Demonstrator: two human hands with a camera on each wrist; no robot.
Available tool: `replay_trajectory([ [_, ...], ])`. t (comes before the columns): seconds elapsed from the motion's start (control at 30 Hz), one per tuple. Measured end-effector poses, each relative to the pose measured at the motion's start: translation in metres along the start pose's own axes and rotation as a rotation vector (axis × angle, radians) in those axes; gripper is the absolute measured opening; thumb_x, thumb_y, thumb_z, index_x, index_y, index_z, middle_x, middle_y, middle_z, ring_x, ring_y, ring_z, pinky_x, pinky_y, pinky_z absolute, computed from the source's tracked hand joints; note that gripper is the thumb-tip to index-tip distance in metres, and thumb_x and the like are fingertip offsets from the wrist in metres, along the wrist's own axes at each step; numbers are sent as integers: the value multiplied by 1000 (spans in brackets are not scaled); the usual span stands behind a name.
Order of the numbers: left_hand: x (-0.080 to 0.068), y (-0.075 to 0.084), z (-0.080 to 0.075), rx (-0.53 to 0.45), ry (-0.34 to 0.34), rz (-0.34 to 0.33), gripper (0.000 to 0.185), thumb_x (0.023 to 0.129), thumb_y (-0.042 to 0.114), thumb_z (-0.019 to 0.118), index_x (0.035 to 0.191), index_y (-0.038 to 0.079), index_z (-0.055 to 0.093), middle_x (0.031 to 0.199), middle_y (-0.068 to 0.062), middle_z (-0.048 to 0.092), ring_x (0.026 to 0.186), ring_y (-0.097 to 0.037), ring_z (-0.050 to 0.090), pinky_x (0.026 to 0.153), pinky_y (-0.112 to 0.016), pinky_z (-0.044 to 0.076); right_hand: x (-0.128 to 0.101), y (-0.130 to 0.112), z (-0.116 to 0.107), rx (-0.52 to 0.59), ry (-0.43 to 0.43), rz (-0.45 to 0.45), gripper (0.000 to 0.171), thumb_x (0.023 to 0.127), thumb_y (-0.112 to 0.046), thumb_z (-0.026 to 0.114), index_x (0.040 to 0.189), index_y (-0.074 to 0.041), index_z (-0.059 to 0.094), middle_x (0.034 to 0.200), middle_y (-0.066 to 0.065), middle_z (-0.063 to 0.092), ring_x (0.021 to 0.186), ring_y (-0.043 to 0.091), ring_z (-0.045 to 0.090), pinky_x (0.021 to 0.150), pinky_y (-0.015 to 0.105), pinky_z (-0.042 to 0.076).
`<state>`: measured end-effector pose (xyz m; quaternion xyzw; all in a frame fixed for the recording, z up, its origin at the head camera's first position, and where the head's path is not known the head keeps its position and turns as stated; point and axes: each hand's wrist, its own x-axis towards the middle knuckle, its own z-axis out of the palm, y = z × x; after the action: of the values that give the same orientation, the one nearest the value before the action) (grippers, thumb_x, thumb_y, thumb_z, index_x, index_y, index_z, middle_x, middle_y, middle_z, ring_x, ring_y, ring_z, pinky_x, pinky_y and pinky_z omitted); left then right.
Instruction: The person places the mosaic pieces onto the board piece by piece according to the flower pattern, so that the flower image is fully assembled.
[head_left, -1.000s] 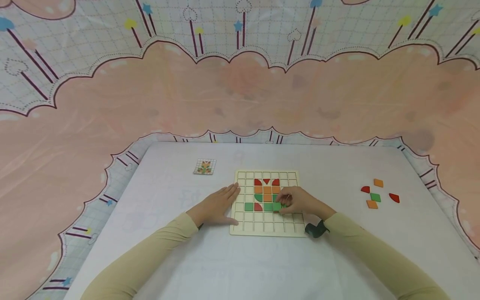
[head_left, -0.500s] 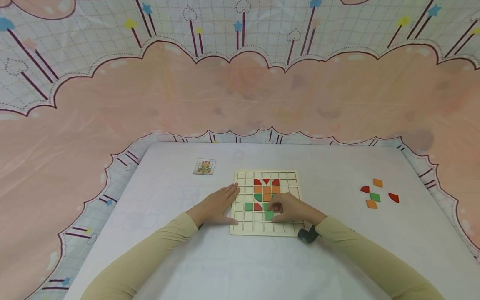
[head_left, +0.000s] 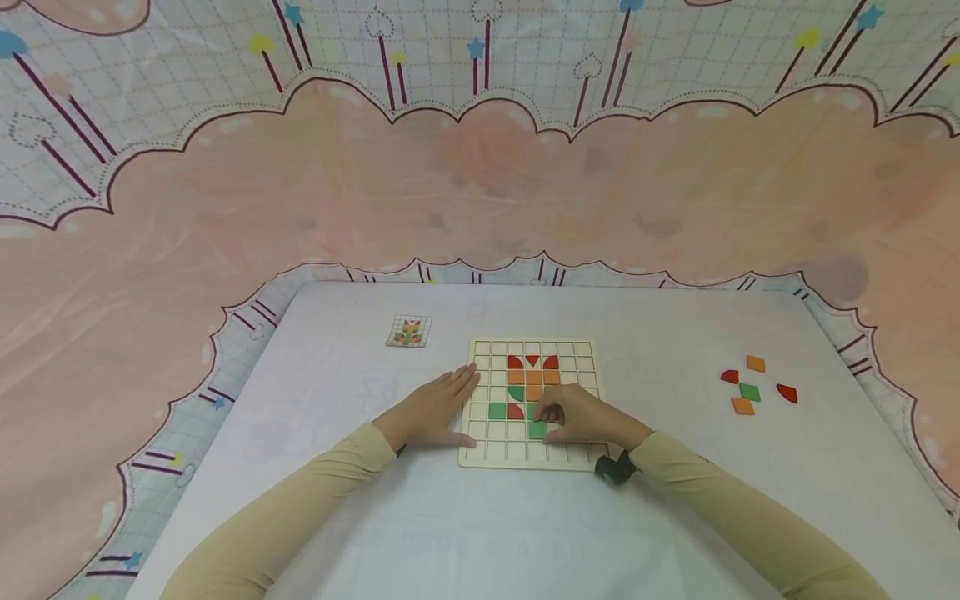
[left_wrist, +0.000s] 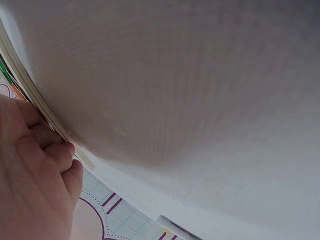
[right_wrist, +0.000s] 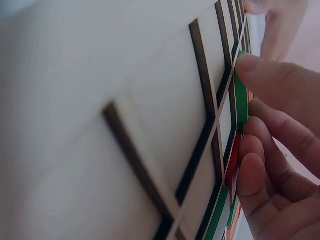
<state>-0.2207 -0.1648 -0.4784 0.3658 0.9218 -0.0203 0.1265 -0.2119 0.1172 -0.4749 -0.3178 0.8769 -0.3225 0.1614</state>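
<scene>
- Now your right hand [head_left: 581,417] sits lower on the wooden grid board [head_left: 480,454] than a second ago: it has carried the green square tile [head_left: 537,430] from the row with the other green pieces down one row, to a cell below the orange block and just left of your fingertips.
- Since half a second ago the hand and tile have barely shifted, so you seem to be seating the piece rather than carrying it; judged from that, the pattern is part built and this tile is being settled or repositioned.
- Your right fingers are curled, with the tips pinching or pressing the tile's edge; the right wrist view shows a fingertip [right_wrist: 255,65] on the thin green edge [right_wrist: 242,100] and a red piece [right_wrist: 232,165] beside the lower fingers.
- Your left hand [head_left: 431,412] lies flat, fingers straight and together, tips touching the board's left edge, unchanged.
- Only the head view shows the whole layout: the pattern card [head_left: 408,332] left of the board and the loose pieces [head_left: 750,392] well apart at the right.
- Only the left wrist view shows your fingers [left_wrist: 55,150] bearing against the board's layered rim [left_wrist: 35,97].
</scene>
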Motion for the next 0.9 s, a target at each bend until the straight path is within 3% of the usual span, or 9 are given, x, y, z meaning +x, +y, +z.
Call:
replay_trajectory([
  [0.57,3,-3,3,13,5,9,106,82,73,44,150,0,10,158,-17,6,147,-27,10,120,-37,18,0,1,-2,11,7,11,21,70,-16,82,87,-15,70,80,-7,61,71,7,51,62,18,47],
  [0.73,4,-4,5,11,11,13,106,81,74,44,150,0,10,158,-17,7,147,-27,10,119,-37,19,-5,4,-13,40,-22,23,21,72,-15,81,91,-14,71,81,-6,62,73,8,53,64,19,48],
  [0.9,4,-4,4,13,14,12,106,81,74,44,150,0,10,158,-17,7,147,-27,10,119,-37,19,-16,12,-35,38,-20,1,27,74,-17,79,98,-9,71,90,0,67,79,10,58,73,22,52],
])
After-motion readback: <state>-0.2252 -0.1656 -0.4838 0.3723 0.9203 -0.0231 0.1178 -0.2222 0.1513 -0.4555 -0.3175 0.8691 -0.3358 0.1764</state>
